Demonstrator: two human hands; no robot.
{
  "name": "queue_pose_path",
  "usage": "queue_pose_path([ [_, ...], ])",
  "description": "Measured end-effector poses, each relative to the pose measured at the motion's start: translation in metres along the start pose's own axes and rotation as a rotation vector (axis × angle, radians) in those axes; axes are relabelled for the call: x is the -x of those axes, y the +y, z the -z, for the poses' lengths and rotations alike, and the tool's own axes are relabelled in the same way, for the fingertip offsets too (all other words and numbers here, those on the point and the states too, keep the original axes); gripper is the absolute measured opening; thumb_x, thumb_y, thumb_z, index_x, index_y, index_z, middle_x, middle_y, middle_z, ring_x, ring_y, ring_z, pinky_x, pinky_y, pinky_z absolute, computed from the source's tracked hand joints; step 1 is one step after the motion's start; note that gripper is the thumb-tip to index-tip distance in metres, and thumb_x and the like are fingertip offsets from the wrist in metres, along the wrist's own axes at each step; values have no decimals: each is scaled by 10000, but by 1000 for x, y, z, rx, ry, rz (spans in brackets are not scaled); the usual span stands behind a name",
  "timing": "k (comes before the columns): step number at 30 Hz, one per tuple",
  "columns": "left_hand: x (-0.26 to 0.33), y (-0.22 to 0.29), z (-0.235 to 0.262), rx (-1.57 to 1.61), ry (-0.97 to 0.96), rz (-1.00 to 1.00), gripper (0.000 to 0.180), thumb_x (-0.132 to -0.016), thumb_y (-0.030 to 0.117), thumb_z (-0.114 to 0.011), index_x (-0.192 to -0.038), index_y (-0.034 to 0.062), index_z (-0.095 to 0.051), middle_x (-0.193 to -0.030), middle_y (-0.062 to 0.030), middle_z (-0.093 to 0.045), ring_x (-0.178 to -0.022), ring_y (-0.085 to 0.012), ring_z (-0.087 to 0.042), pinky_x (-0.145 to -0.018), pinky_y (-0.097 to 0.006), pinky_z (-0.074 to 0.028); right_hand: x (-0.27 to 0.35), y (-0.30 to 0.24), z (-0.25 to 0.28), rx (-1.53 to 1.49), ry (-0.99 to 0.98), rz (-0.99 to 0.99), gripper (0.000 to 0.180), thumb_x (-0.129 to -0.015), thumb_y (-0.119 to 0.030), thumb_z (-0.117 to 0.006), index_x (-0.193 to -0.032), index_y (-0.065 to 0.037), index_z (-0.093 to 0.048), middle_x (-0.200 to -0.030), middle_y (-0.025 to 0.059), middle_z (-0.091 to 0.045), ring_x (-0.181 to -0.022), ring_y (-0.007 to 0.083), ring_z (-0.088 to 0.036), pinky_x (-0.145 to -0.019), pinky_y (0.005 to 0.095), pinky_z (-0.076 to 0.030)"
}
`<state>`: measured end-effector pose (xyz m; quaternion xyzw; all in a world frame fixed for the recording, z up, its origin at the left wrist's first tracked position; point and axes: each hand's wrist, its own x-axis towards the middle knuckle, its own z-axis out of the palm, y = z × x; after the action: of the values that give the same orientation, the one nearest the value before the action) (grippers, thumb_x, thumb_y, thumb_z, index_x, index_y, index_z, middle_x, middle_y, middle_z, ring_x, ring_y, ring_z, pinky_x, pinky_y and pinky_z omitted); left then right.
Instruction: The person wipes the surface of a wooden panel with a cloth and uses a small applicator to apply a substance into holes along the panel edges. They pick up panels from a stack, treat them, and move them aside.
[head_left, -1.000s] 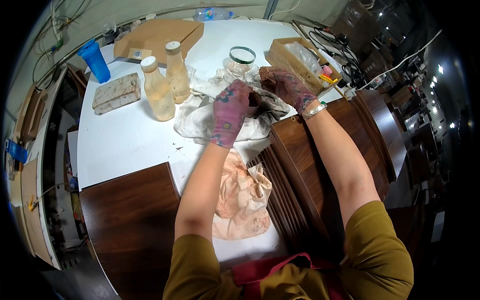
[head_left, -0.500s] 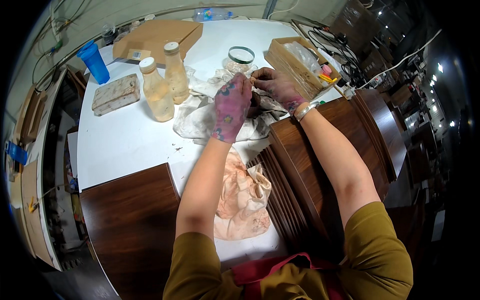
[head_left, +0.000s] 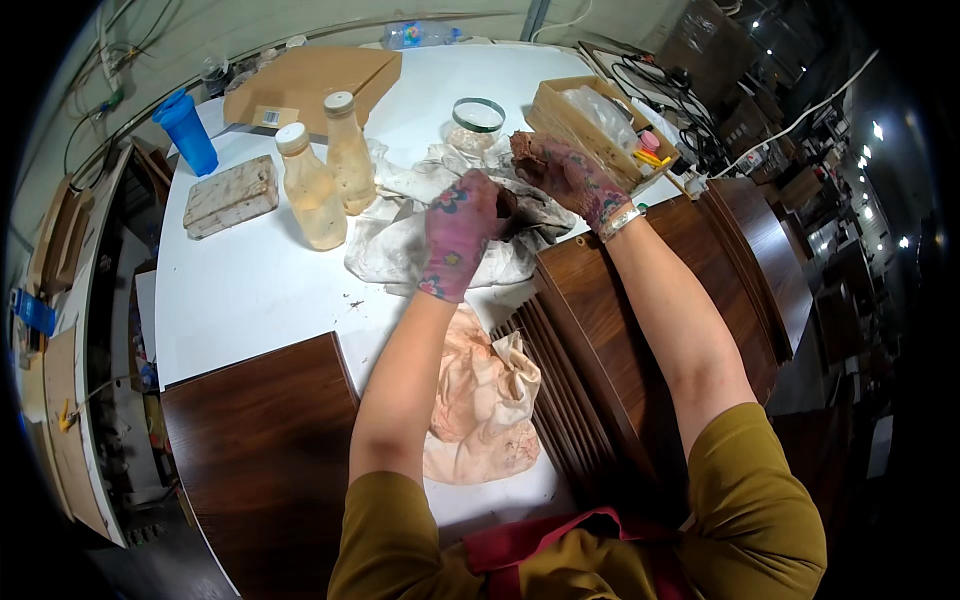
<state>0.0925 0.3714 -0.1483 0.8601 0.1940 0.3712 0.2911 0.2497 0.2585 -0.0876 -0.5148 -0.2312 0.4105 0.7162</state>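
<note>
My left hand (head_left: pixel 460 225), in a purple flowered glove, is closed above a crumpled white cloth (head_left: pixel 385 245) with dark stains. A dark brown thing (head_left: pixel 508 207) shows at its fingers, its kind unclear. To the right, my right hand (head_left: pixel 565 175), gloved alike, is raised with its fingers curled. Brown, rough-looking matter (head_left: pixel 527 150) covers its fingertips; I cannot tell whether it is a held clump or a stain. Below the left hand lies a pinkish stained cloth (head_left: pixel 485 410).
Dark wood-grain panels (head_left: pixel 260 430) flank the pink cloth, the right one (head_left: pixel 640 320) with ridged moulding. Two capped bottles (head_left: pixel 312 195), a stained block (head_left: pixel 232 195), a blue cup (head_left: pixel 187 130), a cardboard box (head_left: pixel 320 85), a round clear container (head_left: pixel 475 125) and an open box (head_left: pixel 580 125) stand around.
My hands were close together at the fingertips and are now apart. The right hand has lifted away and turned, while the left has dropped slightly nearer to me.
</note>
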Motion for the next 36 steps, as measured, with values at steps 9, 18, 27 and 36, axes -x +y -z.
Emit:
queue_pose_path([
  [9, -19, 16, 25, 88, 234, -95, 128, -951, 199, -623, -948, 71, -622, -845, -134, -692, -746, -339, -675, -659, -422, -545, -1, 1, -5, 345, -39, 11, 183, -939, -86, -650, -1110, -22, -659, -1030, 17, -671, -943, 113, -616, -883, 253, -492],
  [18, -16, 13, 12, 66, 169, -144, 146, -970, 211, -585, -961, 74, -633, -845, -145, -690, -778, -347, -680, -680, -427, -545, -11, 17, -8, 550, 50, 130, 207, -888, -173, -739, -1059, -64, -699, -1026, 30, -685, -1000, 112, -613, -871, 263, -478],
  [27, 1, 8, -10, -157, -25, -252, 185, -977, 248, -535, -973, 101, -646, -902, -126, -701, -799, -335, -687, -712, -440, -555, -18, 12, 25, 343, -184, 224, 173, -927, -88, -664, -1094, -41, -676, -1080, 47, -670, -983, 131, -619, -861, 271, -497],
  [36, 6, -2, -25, -330, -177, -128, 138, -932, 191, -553, -937, 111, -666, -921, -108, -699, -867, -322, -678, -775, -422, -535, 10, -11, -6, -220, -171, 36, 322, -906, -45, -632, -1225, -9, -616, -1140, 80, -644, -1053, 182, -612, -908, 320, -527],
])
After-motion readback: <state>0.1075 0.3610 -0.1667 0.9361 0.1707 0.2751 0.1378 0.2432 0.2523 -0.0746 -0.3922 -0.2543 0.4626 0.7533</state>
